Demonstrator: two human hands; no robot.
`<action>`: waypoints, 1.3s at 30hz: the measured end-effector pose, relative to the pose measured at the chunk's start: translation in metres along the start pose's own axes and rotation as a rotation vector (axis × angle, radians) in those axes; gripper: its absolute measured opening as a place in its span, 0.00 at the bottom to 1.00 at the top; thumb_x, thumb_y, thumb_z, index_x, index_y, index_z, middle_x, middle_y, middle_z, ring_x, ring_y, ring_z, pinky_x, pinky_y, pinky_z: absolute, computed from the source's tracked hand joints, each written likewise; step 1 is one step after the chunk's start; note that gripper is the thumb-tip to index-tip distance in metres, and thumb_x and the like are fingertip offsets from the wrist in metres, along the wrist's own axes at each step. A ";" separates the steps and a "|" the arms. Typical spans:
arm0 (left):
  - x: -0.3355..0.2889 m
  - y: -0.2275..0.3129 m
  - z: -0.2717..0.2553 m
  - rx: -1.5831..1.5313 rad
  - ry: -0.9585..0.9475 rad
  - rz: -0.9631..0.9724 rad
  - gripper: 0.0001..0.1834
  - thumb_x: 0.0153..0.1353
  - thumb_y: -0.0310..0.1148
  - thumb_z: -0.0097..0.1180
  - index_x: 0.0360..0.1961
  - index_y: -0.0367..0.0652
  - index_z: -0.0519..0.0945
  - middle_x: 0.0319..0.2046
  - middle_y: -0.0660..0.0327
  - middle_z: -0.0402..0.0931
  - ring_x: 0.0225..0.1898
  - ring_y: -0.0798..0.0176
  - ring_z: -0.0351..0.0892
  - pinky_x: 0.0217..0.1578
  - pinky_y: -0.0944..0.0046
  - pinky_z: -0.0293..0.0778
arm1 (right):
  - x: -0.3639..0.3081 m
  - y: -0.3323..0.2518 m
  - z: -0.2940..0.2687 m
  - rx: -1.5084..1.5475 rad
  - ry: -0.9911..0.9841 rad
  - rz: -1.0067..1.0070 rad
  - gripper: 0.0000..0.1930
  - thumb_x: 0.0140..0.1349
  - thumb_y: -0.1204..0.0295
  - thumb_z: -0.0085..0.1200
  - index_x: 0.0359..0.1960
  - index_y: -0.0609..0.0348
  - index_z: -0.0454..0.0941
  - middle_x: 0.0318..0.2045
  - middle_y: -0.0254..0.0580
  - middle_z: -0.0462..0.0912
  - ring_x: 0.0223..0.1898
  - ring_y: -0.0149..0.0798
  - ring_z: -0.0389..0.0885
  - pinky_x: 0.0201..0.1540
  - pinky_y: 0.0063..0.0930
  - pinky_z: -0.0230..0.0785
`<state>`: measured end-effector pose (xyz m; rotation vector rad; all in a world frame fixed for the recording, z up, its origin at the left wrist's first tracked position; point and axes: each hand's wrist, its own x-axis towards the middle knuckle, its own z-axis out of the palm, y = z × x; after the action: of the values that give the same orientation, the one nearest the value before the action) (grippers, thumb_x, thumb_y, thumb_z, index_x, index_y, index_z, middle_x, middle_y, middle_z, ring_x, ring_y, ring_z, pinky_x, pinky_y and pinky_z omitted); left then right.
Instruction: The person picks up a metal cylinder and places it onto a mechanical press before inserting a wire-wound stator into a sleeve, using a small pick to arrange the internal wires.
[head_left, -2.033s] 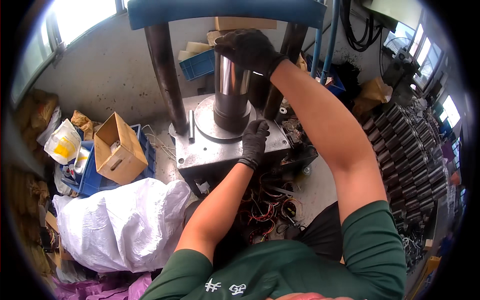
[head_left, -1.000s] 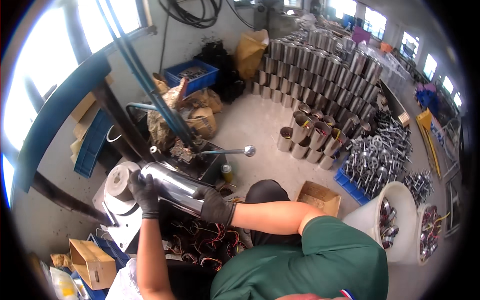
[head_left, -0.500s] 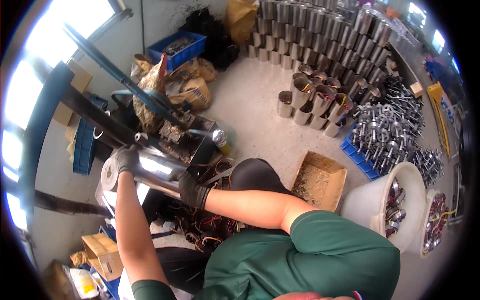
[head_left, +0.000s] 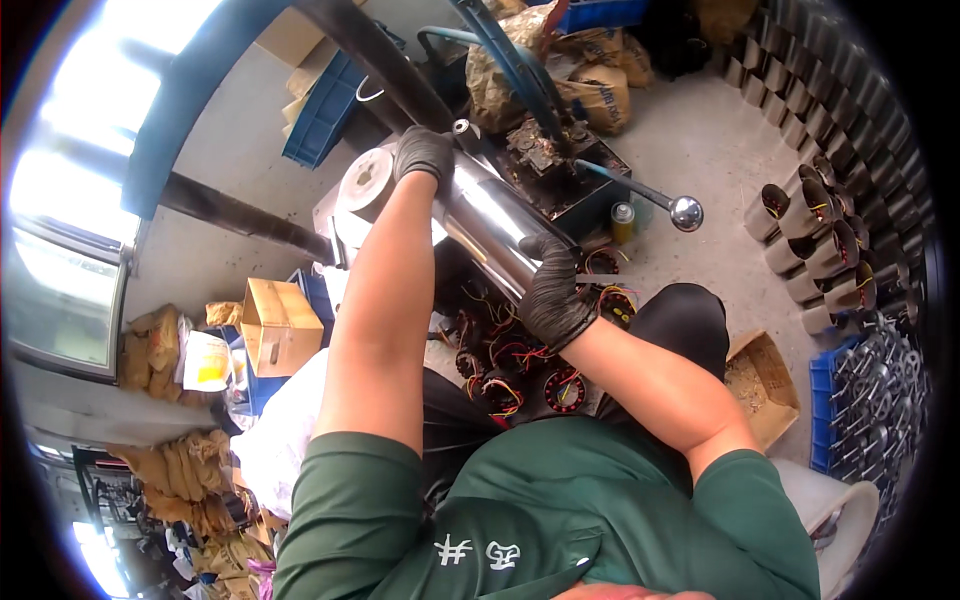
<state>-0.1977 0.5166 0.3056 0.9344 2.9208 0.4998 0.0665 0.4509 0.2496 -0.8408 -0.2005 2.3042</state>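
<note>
A shiny steel cylinder (head_left: 487, 222) lies slantwise in front of me. My left hand (head_left: 424, 157), in a dark glove, is closed over its far end. Right beside that hand is a pale round disc (head_left: 366, 181) with a hole in its middle. The cylinder's near end is gripped by my right hand (head_left: 556, 297), also gloved, its thumb along the upper side. Under the cylinder sit several wound motor stators (head_left: 566, 390) with red and yellow wires. A lever with a shiny ball knob (head_left: 686, 213) reaches out beyond the right hand.
Dark press columns (head_left: 385, 65) and a blue beam (head_left: 190, 110) rise at the left. A spray can (head_left: 623, 222) stands on the floor. Steel tubes (head_left: 835, 247) are stacked at right, near a blue crate (head_left: 826, 405) of rotors and a cardboard box (head_left: 765, 390).
The view has swung left, so the surroundings sit further right in the picture. Both hands stay on the steel cylinder.
</note>
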 end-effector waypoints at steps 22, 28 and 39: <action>-0.005 0.017 0.003 -0.057 -0.008 0.009 0.28 0.64 0.52 0.59 0.46 0.33 0.86 0.49 0.36 0.82 0.55 0.37 0.81 0.56 0.45 0.75 | -0.049 -0.030 -0.018 -0.020 0.035 0.112 0.16 0.53 0.64 0.58 0.42 0.57 0.78 0.40 0.43 0.80 0.40 0.41 0.78 0.48 0.34 0.73; -0.018 0.026 0.000 -0.124 0.035 -0.022 0.26 0.66 0.48 0.54 0.48 0.34 0.86 0.50 0.37 0.82 0.56 0.38 0.81 0.58 0.45 0.75 | -0.041 -0.027 -0.011 -0.018 0.144 0.006 0.19 0.51 0.67 0.60 0.45 0.61 0.77 0.41 0.47 0.81 0.41 0.47 0.82 0.50 0.41 0.79; -0.002 0.009 -0.003 -0.048 -0.038 0.047 0.23 0.66 0.43 0.52 0.47 0.33 0.85 0.52 0.35 0.79 0.56 0.37 0.80 0.58 0.45 0.73 | -0.033 -0.031 -0.037 0.018 -0.131 0.204 0.31 0.55 0.67 0.55 0.63 0.65 0.70 0.55 0.54 0.78 0.54 0.52 0.81 0.64 0.46 0.72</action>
<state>-0.1915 0.5215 0.3106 0.9974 2.8454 0.5452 0.1254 0.4507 0.2485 -0.7305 -0.1567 2.5504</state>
